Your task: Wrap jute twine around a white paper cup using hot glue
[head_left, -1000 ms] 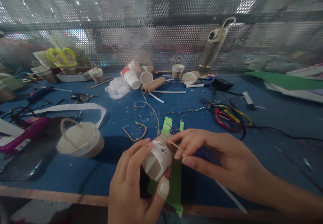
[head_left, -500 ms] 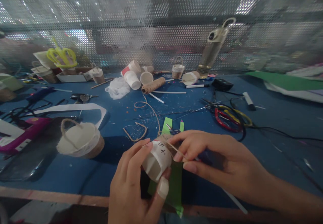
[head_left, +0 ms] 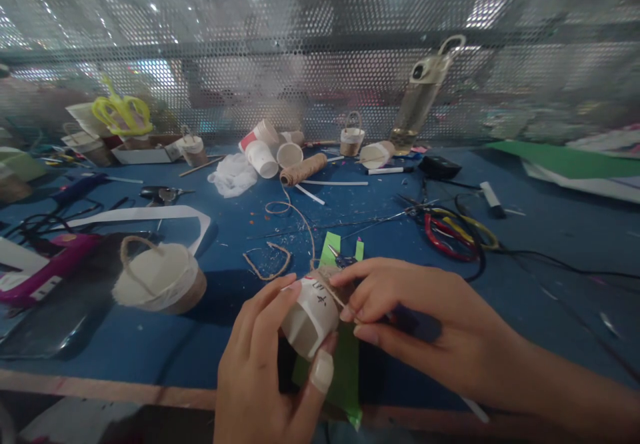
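The left hand [head_left: 265, 354] grips a tilted paper cup [head_left: 315, 307] near the worktop's [head_left: 200, 347] front edge; the right hand [head_left: 425, 317] pinches twine [head_left: 336, 295] beside it. The far end looks wrapped, the marked white wall is uncovered, and a strand runs to the spool [head_left: 305, 169].

Left hand [head_left: 270, 357] curled (thumb [head_left: 320, 374] opposed); right hand [head_left: 417, 311] bent-fingered, forearm [head_left: 565, 381] slanting.

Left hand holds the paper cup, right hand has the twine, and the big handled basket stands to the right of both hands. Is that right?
No: the head view shows the big handled basket to the left of both hands. The left hand does hold the paper cup, and the right hand has the twine.
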`<state>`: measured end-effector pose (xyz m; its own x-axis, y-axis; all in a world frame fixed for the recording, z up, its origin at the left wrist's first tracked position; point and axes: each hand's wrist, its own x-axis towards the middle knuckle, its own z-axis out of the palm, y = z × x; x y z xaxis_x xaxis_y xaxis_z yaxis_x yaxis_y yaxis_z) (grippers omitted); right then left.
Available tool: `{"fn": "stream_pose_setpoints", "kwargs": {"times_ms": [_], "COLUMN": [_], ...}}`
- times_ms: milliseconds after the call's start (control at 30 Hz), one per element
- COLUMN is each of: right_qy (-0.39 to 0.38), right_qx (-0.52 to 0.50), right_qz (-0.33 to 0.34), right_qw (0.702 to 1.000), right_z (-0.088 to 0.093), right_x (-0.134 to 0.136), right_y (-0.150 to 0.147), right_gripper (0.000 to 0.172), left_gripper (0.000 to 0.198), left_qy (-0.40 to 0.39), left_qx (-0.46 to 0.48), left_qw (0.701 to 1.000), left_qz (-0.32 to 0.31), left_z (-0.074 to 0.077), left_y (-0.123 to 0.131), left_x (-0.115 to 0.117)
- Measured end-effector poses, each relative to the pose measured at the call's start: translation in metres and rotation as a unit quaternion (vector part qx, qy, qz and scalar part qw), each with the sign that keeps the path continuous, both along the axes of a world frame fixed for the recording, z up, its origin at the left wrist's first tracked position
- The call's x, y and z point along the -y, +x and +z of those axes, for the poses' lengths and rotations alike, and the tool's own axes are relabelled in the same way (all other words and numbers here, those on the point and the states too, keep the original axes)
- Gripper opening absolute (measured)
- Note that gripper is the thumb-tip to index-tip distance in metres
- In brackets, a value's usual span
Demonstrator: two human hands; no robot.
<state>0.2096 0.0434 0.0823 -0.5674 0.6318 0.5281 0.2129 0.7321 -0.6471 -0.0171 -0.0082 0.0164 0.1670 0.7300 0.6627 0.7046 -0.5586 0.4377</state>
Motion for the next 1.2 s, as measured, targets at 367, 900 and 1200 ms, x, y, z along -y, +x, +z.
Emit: {"fn": "stream_pose_setpoints", "kwargs": {"times_ms": [367, 900, 1200], "right_qy": [0.001, 0.066, 0.085], "right_qx": [-0.011, 0.074, 0.052], "right_qz": [0.009, 0.047, 0.092], "right_qw": [1.0, 0.994, 0.991], "right_z": [-0.001, 0.0, -0.001], "right_x": [0.001, -0.003, -0.007], "right_y": [0.002, 0.006, 0.01], "right_gripper": [0.013, 0.014, 0.009], "left_gripper": [0.046, 0.051, 0.051], "left_qy": [-0.015, 0.007, 0.019], "left_qx": [0.046, -0.027, -0.038], "left_qw": [0.998, 1.0, 0.999], "left_qz": [0.034, 0.011, 0.008], "left_z": [-0.003, -0.001, -0.001], "left_y": [0.006, -0.008, -0.008], "left_x": [0.002, -0.003, -0.003]}}
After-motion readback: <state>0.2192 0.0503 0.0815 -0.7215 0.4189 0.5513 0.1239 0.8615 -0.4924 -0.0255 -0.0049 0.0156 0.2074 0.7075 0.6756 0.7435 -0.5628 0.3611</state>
